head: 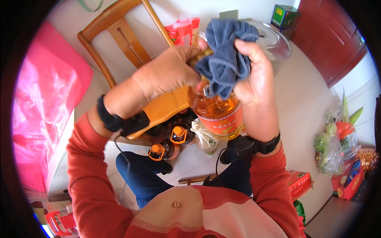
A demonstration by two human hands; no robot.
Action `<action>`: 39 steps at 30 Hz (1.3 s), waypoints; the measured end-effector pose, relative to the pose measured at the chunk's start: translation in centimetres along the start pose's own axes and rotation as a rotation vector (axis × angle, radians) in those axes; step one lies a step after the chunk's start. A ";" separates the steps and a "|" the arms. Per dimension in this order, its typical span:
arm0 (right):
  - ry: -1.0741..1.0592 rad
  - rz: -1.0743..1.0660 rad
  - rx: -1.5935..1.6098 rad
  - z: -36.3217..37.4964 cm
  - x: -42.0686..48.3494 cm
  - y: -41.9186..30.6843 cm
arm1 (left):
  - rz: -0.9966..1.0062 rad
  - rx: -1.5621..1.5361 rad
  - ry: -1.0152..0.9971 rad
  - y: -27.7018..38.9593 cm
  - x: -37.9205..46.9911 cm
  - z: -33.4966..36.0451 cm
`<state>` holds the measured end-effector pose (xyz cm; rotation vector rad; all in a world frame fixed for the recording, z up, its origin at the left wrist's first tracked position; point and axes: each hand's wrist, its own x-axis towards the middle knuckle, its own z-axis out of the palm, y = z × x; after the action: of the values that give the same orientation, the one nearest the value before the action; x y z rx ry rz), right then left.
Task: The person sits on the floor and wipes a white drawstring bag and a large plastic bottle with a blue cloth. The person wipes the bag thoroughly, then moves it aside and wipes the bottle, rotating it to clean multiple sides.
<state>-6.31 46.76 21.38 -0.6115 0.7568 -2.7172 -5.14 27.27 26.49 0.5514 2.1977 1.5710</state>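
Note:
My left hand [175, 68] is closed at the top of a large clear plastic bottle [220, 116] of amber cooking oil with an orange printed label. A ridged yellowish piece [204, 56] shows by its fingers; whether it is the cap is hard to tell. My right hand [257, 71] grips a crumpled blue-grey cloth [224, 56] between thumb and fingers. The cloth hides the bottle's neck and touches my left hand. Below, two dark bottles with orange caps, one nearer [160, 151] and one farther [180, 134], stand beside a tied whitish bag [205, 139].
A wooden chair [175, 101] stands ahead on the left. Behind the cloth is a glass-lidded pot [271, 38]. Bagged vegetables [329, 145] and a red box [300, 184] lie on the right. Pink sheeting [50, 104] covers something at left. A black wrist strap with a cable is on each arm.

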 end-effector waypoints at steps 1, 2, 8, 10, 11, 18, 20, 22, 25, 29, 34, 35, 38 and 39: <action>-0.069 -0.036 -0.032 1.5 1.0 0.1 | 0.068 0.077 0.036 1.3 -0.8 -1.1; -0.153 -0.064 0.029 2.8 1.4 0.4 | 0.050 0.081 0.022 2.5 -1.7 -2.2; -0.216 -0.038 0.081 8.2 5.4 4.8 | -0.039 0.279 0.251 4.5 -7.1 -7.4; -0.209 -0.051 0.046 9.0 6.3 7.0 | 0.028 0.228 0.295 3.4 -8.1 -8.4; -0.214 -0.038 0.059 9.2 6.7 8.0 | 0.050 0.211 0.331 2.7 -8.6 -9.0; -0.129 0.114 0.119 10.0 10.4 14.6 | -0.034 0.292 0.407 -2.0 -10.6 -14.5; -0.170 0.117 0.142 9.9 11.1 16.4 | -0.030 0.306 0.423 -3.1 -11.1 -16.0; -0.207 0.160 0.115 9.5 12.0 17.8 | 0.007 0.255 0.421 -4.3 -11.9 -17.3; -0.300 0.244 0.222 8.4 12.7 18.2 | -0.052 0.256 0.407 -5.7 -13.0 -18.6; -0.123 0.314 0.047 6.0 10.3 16.7 | 0.133 0.352 0.451 -7.5 -13.0 -17.5; 0.058 0.177 -0.085 2.9 4.5 14.1 | 0.210 0.562 0.712 -10.9 -16.0 -14.2; 0.101 0.144 -0.135 2.4 3.3 13.8 | 0.311 0.635 0.798 -11.9 -16.7 -13.9; 0.196 0.010 -0.366 1.7 0.7 14.5 | 0.257 0.372 0.921 -16.9 -18.5 -12.2; 0.170 -0.032 -0.417 1.8 0.5 15.2 | 0.200 0.276 0.960 -18.7 -19.2 -11.5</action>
<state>-3.94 33.20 14.77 -0.4793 1.3869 -2.6780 3.45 2.50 13.67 0.0559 3.1697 1.8939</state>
